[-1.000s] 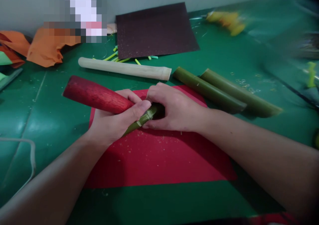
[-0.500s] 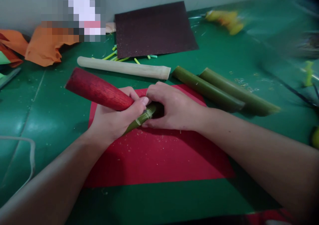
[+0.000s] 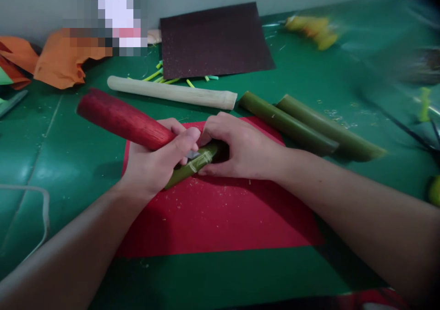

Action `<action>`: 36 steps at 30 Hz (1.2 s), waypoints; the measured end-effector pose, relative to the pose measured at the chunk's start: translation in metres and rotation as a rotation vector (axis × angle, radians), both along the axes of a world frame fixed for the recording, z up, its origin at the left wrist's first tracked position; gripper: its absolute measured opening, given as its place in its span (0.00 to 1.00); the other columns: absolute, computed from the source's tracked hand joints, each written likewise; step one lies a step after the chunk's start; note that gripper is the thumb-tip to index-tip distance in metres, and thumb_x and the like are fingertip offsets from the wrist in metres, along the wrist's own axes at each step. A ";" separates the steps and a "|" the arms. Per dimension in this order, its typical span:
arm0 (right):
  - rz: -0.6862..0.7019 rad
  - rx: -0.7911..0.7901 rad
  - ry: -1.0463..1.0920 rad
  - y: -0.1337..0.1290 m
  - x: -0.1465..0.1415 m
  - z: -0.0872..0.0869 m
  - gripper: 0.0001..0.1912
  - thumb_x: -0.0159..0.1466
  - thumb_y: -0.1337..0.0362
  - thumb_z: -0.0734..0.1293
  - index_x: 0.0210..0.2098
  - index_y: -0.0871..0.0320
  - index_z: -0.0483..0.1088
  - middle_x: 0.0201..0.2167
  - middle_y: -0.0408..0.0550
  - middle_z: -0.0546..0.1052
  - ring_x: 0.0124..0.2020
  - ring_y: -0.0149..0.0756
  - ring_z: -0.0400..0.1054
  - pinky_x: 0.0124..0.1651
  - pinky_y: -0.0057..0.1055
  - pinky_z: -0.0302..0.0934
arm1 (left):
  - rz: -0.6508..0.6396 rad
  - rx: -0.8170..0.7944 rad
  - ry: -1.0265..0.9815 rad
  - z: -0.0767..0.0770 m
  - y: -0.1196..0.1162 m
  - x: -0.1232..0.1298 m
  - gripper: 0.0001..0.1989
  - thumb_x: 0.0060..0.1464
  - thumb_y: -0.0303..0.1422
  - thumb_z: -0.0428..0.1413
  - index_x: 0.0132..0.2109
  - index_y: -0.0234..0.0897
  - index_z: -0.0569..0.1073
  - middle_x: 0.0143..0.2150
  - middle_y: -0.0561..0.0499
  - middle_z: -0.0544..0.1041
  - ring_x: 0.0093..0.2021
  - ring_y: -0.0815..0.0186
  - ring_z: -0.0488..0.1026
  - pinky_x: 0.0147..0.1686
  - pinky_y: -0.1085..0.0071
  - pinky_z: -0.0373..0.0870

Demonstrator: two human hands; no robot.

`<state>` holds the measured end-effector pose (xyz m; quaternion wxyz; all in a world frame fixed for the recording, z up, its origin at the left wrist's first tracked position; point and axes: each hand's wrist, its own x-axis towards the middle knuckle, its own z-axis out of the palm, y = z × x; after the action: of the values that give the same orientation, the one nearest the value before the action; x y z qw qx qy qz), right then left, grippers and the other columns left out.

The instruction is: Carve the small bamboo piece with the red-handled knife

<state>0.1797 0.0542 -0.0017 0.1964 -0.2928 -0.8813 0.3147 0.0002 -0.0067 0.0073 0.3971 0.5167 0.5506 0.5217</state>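
My left hand (image 3: 151, 163) is closed around a knife (image 3: 125, 120) with a thick red wooden handle. Its handle points up to the left, and a bit of metal blade shows by the fingertips, close to the bamboo; most of the blade is hidden. A short green bamboo piece (image 3: 187, 170) lies slanted over the red sheet (image 3: 220, 218), with pale scraped marks around its joint. My right hand (image 3: 237, 147) grips the far end of this piece, thumb on the near side and fingers curled over the top. Small pale shavings dot the sheet.
Two green bamboo pieces (image 3: 288, 124) lie to the right. Behind my hands are a peeled pale bamboo stick (image 3: 172, 92), a dark sheet (image 3: 216, 40) and thin green strips. Orange cloth-like material (image 3: 60, 62) lies back left; a yellow tool (image 3: 312, 30) is back right.
My left hand and the knife have shifted slightly left and back from the bamboo's joint, so more blade and scraped surface show. My right hand stays almost in place.
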 end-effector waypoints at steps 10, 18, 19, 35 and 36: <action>-0.015 0.040 -0.003 -0.002 0.001 0.000 0.16 0.56 0.57 0.77 0.36 0.60 0.72 0.33 0.44 0.69 0.35 0.35 0.60 0.39 0.34 0.51 | -0.134 -0.030 -0.115 0.000 0.002 0.001 0.13 0.52 0.36 0.68 0.25 0.38 0.76 0.21 0.56 0.73 0.21 0.73 0.70 0.23 0.76 0.72; -0.008 0.029 -0.001 -0.001 0.001 0.000 0.17 0.56 0.57 0.77 0.37 0.61 0.73 0.34 0.46 0.70 0.36 0.36 0.61 0.40 0.35 0.52 | -0.071 -0.002 0.006 0.002 0.002 0.003 0.08 0.50 0.29 0.64 0.24 0.37 0.76 0.21 0.55 0.73 0.22 0.73 0.70 0.23 0.77 0.72; -0.007 0.028 -0.008 -0.001 0.001 0.000 0.17 0.56 0.57 0.77 0.37 0.61 0.73 0.34 0.46 0.70 0.36 0.36 0.61 0.40 0.35 0.52 | -0.061 -0.006 0.046 0.003 0.002 0.004 0.09 0.50 0.28 0.64 0.24 0.37 0.75 0.21 0.55 0.73 0.22 0.73 0.70 0.23 0.77 0.72; -0.012 -0.006 -0.003 0.000 0.002 0.000 0.16 0.55 0.57 0.77 0.36 0.58 0.73 0.34 0.46 0.72 0.39 0.39 0.63 0.41 0.36 0.54 | 0.082 0.095 0.193 -0.001 -0.002 0.001 0.13 0.50 0.28 0.58 0.19 0.39 0.70 0.18 0.57 0.69 0.18 0.74 0.60 0.19 0.76 0.63; -0.012 -0.004 0.000 0.000 0.001 0.000 0.16 0.55 0.57 0.78 0.35 0.58 0.72 0.34 0.46 0.72 0.39 0.39 0.63 0.41 0.36 0.53 | 0.079 0.107 0.190 -0.001 -0.002 0.000 0.13 0.50 0.27 0.58 0.19 0.38 0.69 0.18 0.57 0.68 0.18 0.74 0.60 0.19 0.77 0.63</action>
<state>0.1811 0.0544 -0.0020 0.1975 -0.2985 -0.8789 0.3153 0.0006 -0.0087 0.0064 0.2941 0.5622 0.5772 0.5141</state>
